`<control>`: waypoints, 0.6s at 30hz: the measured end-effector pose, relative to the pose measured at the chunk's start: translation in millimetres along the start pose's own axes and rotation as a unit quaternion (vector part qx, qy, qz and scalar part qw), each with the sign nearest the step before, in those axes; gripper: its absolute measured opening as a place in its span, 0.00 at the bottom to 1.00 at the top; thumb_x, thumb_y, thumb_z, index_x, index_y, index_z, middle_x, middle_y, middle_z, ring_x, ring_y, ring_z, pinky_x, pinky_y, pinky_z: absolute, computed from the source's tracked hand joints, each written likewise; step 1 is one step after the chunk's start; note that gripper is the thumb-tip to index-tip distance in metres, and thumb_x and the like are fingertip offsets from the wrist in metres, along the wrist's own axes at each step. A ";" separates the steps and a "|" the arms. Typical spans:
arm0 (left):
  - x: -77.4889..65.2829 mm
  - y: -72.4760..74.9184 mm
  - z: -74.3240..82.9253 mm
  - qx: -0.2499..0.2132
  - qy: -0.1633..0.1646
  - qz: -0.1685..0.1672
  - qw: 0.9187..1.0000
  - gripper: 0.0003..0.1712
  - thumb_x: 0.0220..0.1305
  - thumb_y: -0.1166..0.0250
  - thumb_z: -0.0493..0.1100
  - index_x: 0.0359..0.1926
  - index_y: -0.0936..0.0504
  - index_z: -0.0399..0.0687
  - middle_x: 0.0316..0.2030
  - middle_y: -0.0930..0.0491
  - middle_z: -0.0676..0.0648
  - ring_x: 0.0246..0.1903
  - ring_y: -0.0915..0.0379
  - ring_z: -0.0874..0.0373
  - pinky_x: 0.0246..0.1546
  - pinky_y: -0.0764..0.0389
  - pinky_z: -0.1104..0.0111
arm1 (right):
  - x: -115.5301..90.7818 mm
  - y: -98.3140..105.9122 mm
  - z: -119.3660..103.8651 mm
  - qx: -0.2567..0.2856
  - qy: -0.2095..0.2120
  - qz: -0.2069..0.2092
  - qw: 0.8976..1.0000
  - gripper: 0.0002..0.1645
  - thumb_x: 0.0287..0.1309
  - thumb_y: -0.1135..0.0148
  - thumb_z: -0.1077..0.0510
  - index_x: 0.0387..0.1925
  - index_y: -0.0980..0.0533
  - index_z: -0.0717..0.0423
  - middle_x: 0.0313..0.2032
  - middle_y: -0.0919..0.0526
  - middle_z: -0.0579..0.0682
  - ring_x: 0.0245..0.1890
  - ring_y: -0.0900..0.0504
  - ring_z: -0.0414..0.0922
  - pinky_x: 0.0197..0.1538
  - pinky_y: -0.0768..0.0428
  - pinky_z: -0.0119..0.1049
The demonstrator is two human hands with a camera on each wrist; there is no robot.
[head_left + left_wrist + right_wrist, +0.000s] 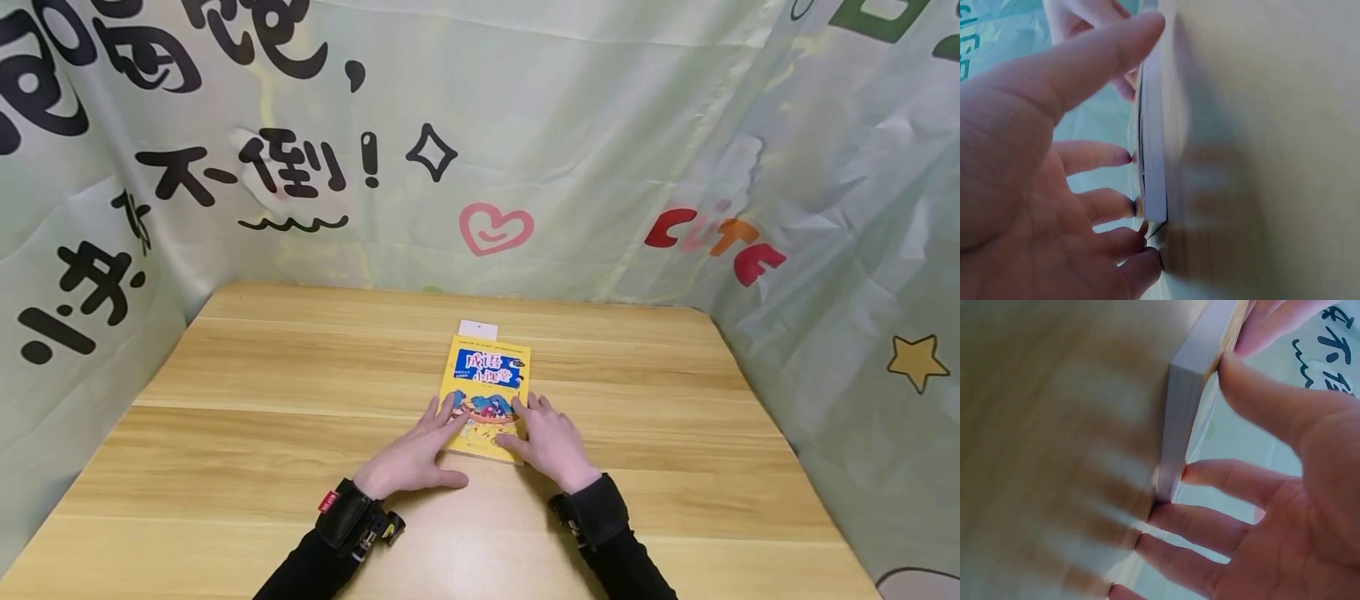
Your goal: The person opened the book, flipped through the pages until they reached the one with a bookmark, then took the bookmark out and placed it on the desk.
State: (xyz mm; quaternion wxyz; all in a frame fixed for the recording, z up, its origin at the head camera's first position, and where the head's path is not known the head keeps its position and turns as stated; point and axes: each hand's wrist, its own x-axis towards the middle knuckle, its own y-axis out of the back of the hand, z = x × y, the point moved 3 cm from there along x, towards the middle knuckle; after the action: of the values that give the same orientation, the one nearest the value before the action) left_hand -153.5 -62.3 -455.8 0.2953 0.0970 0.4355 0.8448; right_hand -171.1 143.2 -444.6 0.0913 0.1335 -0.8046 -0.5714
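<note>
A yellow book (491,371) with a blue title panel and a cartoon picture lies flat and closed on the wooden table. From beneath or inside its far edge sticks a white card (478,330); which of the two, I cannot tell. My left hand (414,454) touches the cover's left side with spread fingertips, its thumb apart from the book. On the other side, my right hand (553,442) has its thumb on the cover near the lower edge and its fingers along the right edge. The page block (1182,412) shows in the right wrist view, and again (1155,144) in the left.
The light wooden table (300,358) extends around the book on all sides. Pale printed curtains (585,150) with black characters, a pink heart and coloured letters hang behind it and at both sides. Black straps with small cameras (367,529) are on both wrists.
</note>
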 end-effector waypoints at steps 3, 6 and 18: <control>0.4 -0.8 0.7 0.011 0.004 0.015 1.000 0.49 0.57 0.33 0.55 0.73 0.44 0.42 0.73 0.62 0.34 0.70 0.70 0.36 0.61 0.41 0.38 | -0.4 0.3 1.5 0.032 0.009 -0.003 0.999 0.47 0.52 0.33 0.39 0.64 0.32 0.66 0.68 0.41 0.69 0.67 0.45 0.65 0.63 0.38 0.66; 1.9 -0.8 2.1 0.018 0.005 0.034 0.999 0.43 0.61 0.35 0.52 0.72 0.41 0.42 0.72 0.57 0.33 0.70 0.65 0.37 0.61 0.41 0.39 | -0.9 0.7 3.4 0.053 0.038 -0.014 0.998 0.48 0.47 0.29 0.41 0.63 0.32 0.67 0.71 0.46 0.66 0.70 0.53 0.63 0.66 0.45 0.65; 2.7 5.7 2.8 0.035 -0.007 0.089 0.995 0.40 0.58 0.32 0.46 0.68 0.35 0.38 0.67 0.40 0.33 0.64 0.42 0.41 0.61 0.35 0.46 | -0.1 0.6 0.2 0.075 0.120 -0.074 0.987 0.42 0.45 0.26 0.47 0.61 0.27 0.59 0.67 0.35 0.61 0.66 0.41 0.63 0.63 0.37 0.62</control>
State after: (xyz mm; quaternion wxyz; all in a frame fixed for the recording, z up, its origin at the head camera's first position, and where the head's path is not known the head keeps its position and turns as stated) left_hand -156.9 -61.3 -449.9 0.2187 0.1516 0.4526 0.8511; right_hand -171.1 143.6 -444.1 0.1346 0.2665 -0.8162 -0.4946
